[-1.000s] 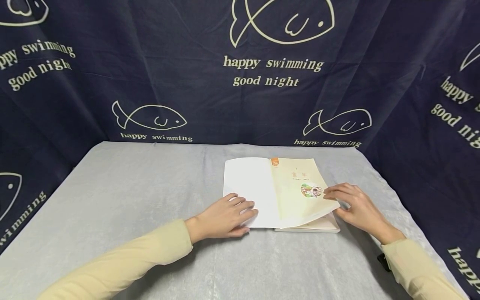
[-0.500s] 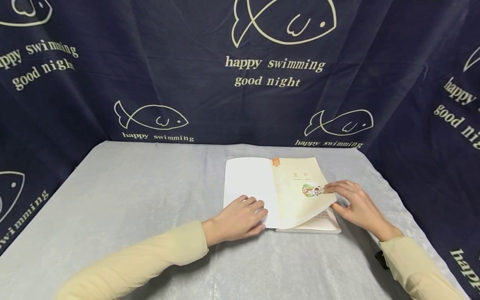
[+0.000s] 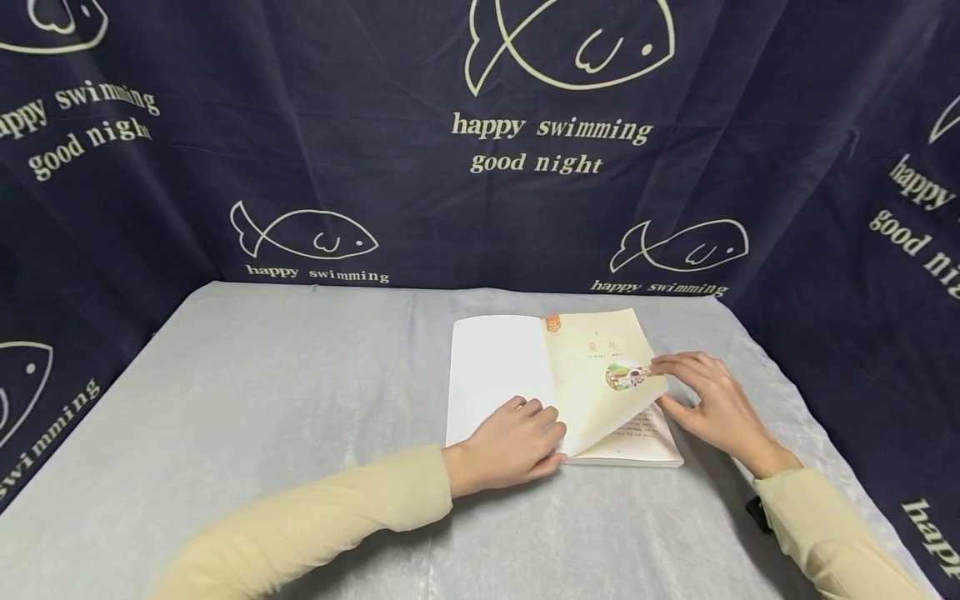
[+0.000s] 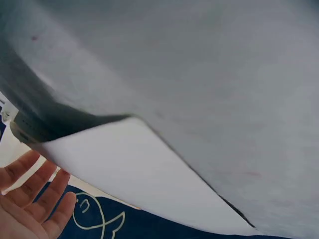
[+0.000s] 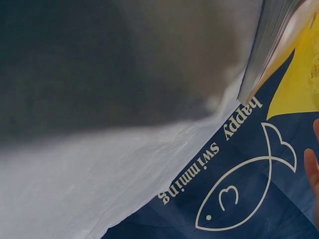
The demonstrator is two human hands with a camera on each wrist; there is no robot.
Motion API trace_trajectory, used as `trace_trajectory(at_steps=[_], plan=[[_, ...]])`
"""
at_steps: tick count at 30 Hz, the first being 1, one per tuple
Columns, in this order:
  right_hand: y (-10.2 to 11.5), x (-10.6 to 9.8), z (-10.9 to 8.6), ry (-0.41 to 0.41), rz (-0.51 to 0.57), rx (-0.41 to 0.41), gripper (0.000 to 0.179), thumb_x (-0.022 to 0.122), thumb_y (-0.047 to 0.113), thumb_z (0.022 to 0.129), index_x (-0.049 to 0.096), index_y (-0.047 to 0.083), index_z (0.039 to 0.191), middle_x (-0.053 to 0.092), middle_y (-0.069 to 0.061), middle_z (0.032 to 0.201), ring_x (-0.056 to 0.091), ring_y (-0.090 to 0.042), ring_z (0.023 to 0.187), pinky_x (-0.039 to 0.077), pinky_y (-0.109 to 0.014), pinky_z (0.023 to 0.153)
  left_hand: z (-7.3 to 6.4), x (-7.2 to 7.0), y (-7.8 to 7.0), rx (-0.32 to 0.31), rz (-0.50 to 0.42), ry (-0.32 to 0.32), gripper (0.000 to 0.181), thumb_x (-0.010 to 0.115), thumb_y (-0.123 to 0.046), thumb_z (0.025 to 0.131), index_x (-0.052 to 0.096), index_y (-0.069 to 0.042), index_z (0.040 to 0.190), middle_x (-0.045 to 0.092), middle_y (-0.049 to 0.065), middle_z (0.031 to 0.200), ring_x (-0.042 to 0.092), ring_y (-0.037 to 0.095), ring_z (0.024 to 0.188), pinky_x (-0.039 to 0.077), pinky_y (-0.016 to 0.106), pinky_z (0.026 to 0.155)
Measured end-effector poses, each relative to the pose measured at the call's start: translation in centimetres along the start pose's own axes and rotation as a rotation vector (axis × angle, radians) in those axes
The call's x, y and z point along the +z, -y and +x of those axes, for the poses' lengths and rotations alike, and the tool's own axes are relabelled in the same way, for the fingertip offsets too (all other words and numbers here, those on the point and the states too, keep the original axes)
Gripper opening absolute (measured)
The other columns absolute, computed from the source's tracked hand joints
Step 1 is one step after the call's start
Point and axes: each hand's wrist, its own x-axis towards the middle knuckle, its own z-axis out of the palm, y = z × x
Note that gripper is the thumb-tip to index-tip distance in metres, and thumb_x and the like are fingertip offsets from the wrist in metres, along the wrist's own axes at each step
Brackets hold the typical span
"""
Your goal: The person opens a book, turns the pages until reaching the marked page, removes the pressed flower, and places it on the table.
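An open paperback book lies right of the table's middle, its blank white left side (image 3: 495,358) flat on the cloth. My left hand (image 3: 513,443) rests by the book's lower spine with relaxed fingers; the left wrist view shows these fingers (image 4: 52,196) at the white sheet's edge (image 4: 134,169). My right hand (image 3: 708,408) pinches the right edge of the cream title page (image 3: 585,400), which bears a small round picture. That page's lower corner curls up, baring printed text (image 3: 637,442) beneath. In the right wrist view the lifted page (image 5: 299,84) looks yellow, beside the book's page block (image 5: 271,45).
A pale grey cloth covers the table (image 3: 300,375). Dark blue curtains (image 3: 420,217) with fish drawings and lettering hang behind it and at both sides. A small black object (image 3: 758,514) shows at the right sleeve's cuff.
My left hand has slid right across the white side toward the spine. My right hand has drawn the page's edge up and slightly left, so its corner curls more and more text shows.
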Motion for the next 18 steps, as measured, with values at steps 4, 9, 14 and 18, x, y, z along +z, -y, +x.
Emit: trace_trajectory(at_steps=[4,9,14,18], plan=[[0.1,0.2,0.3,-0.06,0.015,-0.044,0.031,0.064,0.026,0.078,0.067,0.004,0.1,0.066,-0.011,0.102,0.053,-0.024,0.096,0.033,-0.036,0.082,0.7,0.1,-0.6,-0.034,0.001,0.0,0.036,0.034,-0.05,0.092,0.054,-0.021,0.082,0.052,-0.009,0.075,0.05,0.011,0.067,0.038,0.025,0.06],[0.4,0.4,0.7,-0.121,0.034,-0.075,0.045,0.05,0.044,0.087,0.067,0.004,0.098,0.066,-0.011,0.1,0.054,-0.026,0.094,0.033,-0.037,0.081,1.4,0.0,-1.1,-0.082,0.021,-0.018,0.043,0.032,-0.055,0.091,0.054,-0.02,0.082,0.054,-0.007,0.074,0.051,0.012,0.064,0.037,0.026,0.057],[0.7,0.3,1.0,-0.137,0.039,-0.073,0.044,0.051,0.044,0.086,0.068,0.005,0.098,0.066,-0.01,0.101,0.054,-0.026,0.095,0.033,-0.038,0.08,1.8,0.0,-1.4,-0.107,0.049,-0.01,0.044,0.031,-0.056,0.091,0.054,-0.019,0.083,0.055,-0.007,0.073,0.051,0.013,0.064,0.037,0.026,0.057],[0.8,0.3,1.2,-0.141,0.033,-0.072,0.046,0.049,0.046,0.087,0.068,0.006,0.098,0.066,-0.009,0.101,0.054,-0.026,0.095,0.033,-0.038,0.079,1.9,0.1,-1.4,-0.115,0.052,0.014,0.041,0.031,-0.052,0.092,0.054,-0.019,0.083,0.055,-0.007,0.074,0.051,0.013,0.063,0.038,0.026,0.056]])
